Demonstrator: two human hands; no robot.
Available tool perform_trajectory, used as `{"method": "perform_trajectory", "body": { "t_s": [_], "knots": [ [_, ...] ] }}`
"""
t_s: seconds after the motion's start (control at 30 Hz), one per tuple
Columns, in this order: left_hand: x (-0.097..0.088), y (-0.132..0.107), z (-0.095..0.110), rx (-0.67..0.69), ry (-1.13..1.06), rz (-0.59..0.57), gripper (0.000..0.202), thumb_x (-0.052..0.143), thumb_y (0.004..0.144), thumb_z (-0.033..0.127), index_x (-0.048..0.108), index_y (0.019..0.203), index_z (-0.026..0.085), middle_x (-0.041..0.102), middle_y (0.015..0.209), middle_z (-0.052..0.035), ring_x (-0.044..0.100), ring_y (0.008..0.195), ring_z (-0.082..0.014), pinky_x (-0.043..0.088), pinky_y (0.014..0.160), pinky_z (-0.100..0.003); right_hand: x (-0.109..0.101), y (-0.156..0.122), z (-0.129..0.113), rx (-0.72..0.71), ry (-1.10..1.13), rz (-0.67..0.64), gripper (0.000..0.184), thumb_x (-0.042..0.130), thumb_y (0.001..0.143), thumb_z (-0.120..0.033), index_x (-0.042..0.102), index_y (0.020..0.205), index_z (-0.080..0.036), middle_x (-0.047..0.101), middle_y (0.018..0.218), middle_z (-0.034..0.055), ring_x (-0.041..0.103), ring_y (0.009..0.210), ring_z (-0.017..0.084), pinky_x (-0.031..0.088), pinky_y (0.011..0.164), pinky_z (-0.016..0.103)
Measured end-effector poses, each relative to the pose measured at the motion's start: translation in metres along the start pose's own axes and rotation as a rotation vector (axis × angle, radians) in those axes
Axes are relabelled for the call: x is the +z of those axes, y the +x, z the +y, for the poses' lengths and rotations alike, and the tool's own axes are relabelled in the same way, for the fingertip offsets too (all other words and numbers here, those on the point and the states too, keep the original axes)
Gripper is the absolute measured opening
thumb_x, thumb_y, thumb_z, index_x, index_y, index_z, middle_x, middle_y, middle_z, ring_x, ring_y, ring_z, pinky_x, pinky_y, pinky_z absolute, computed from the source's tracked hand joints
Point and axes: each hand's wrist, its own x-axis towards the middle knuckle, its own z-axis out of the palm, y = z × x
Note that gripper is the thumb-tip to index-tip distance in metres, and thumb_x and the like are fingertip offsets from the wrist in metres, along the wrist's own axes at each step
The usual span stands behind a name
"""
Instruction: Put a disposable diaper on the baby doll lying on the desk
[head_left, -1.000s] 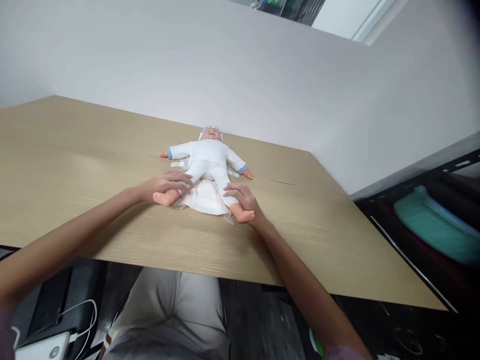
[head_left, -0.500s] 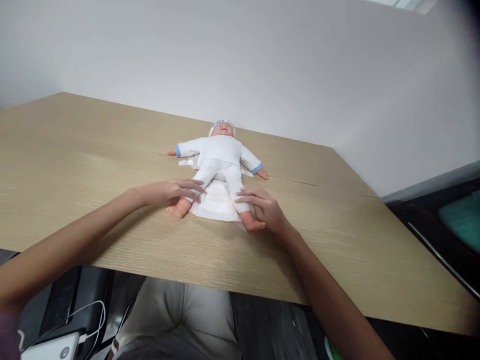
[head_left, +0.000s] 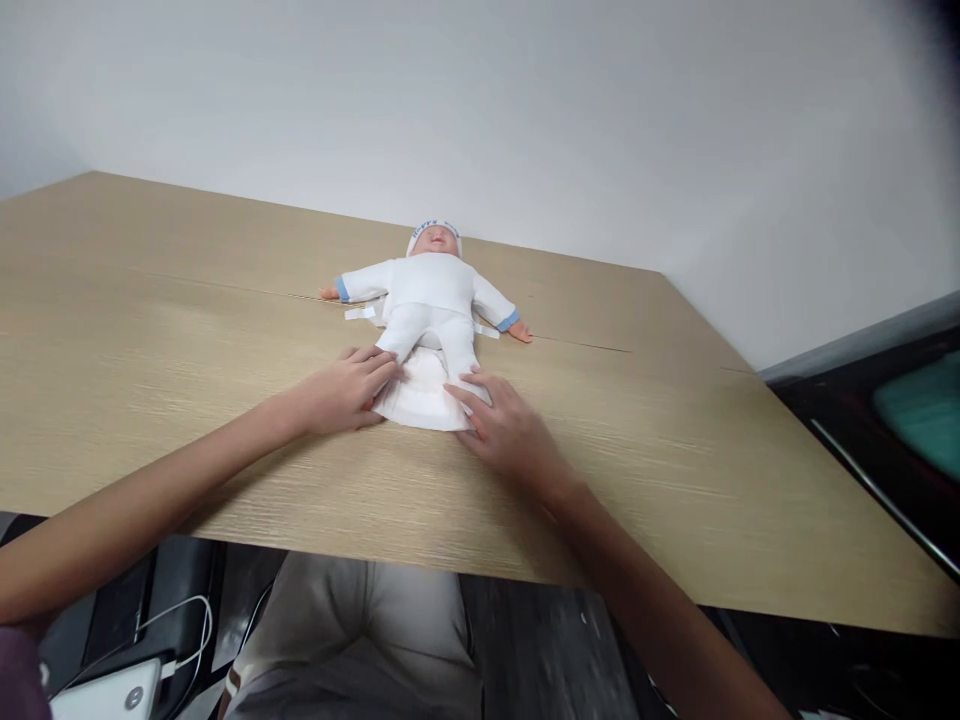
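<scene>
A baby doll (head_left: 429, 282) in a white outfit with blue cuffs and a printed white cap lies on its back, its arms spread. Under its hips and between its legs is an opened white diaper (head_left: 420, 398), with side tabs sticking out beneath its arms. My left hand (head_left: 352, 388) is curled round the doll's lower leg on the left, thumb close to the diaper's front corner. Round the other lower leg, my right hand (head_left: 506, 425) has its fingers on top and its thumb low by the diaper edge. Both doll feet are hidden by my hands.
The doll lies on a wooden table (head_left: 225, 330) with a seam across it, close to a pale wall (head_left: 480, 110). Below the near edge are my legs, a white device (head_left: 112, 690) and a cable. A dark object (head_left: 885, 430) stands at the right.
My hands have moved from resting lightly on the doll's legs down round its lower legs and feet, covering the feet. The camera view has shifted slightly.
</scene>
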Motion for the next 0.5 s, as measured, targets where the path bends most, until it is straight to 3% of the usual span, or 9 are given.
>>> {"method": "perform_trajectory", "body": {
  "t_s": [0.1, 0.23, 0.3, 0.4, 0.5],
  "knots": [
    [-0.005, 0.007, 0.001, -0.009, -0.040, 0.019, 0.019, 0.057, 0.112, 0.029, 0.072, 0.120, 0.020, 0.078, 0.128, -0.0160, 0.065, 0.128, -0.0381, 0.053, 0.111, -0.052, 0.006, 0.003, 0.004, 0.064, 0.073, 0.077, 0.040, 0.055, 0.110, -0.015, 0.079, 0.139, -0.027, 0.078, 0.142, 0.0129, 0.070, 0.144, 0.034, 0.063, 0.117, 0.052],
    [-0.017, 0.027, -0.012, -0.100, -0.233, 0.153, 0.026, 0.047, 0.115, 0.032, 0.070, 0.112, 0.022, 0.077, 0.107, -0.0106, 0.068, 0.103, -0.0303, 0.055, 0.092, -0.043, 0.003, 0.025, 0.024, 0.172, 0.160, 0.208, 0.031, 0.054, 0.108, -0.018, 0.080, 0.123, -0.025, 0.083, 0.113, 0.0103, 0.079, 0.106, 0.032, 0.065, 0.094, 0.045],
    [-0.022, 0.044, -0.024, -0.155, -0.280, 0.259, 0.024, 0.048, 0.113, 0.032, 0.070, 0.112, 0.022, 0.076, 0.109, -0.0102, 0.068, 0.101, -0.0292, 0.054, 0.092, -0.043, 0.001, 0.048, 0.037, 0.168, 0.198, 0.297, 0.025, 0.054, 0.108, -0.024, 0.078, 0.119, -0.024, 0.081, 0.111, 0.0107, 0.077, 0.104, 0.031, 0.063, 0.096, 0.045],
    [-0.025, 0.075, -0.048, -0.204, -0.284, 0.419, 0.021, 0.052, 0.109, 0.034, 0.069, 0.109, 0.022, 0.074, 0.112, -0.0110, 0.065, 0.110, -0.0316, 0.051, 0.104, -0.047, 0.000, 0.090, 0.059, 0.168, 0.239, 0.429, 0.022, 0.054, 0.110, -0.033, 0.075, 0.115, -0.025, 0.079, 0.121, 0.0132, 0.073, 0.117, 0.033, 0.059, 0.105, 0.048],
    [-0.021, 0.108, -0.073, -0.297, -0.421, 0.468, 0.022, 0.055, 0.108, 0.041, 0.064, 0.100, 0.023, 0.069, 0.098, -0.0072, 0.064, 0.101, -0.0290, 0.051, 0.101, -0.045, 0.010, 0.129, 0.081, 0.300, 0.351, 0.427, 0.028, 0.054, 0.111, -0.046, 0.073, 0.110, -0.025, 0.078, 0.115, 0.0111, 0.071, 0.112, 0.032, 0.058, 0.106, 0.047]
  ]
}}
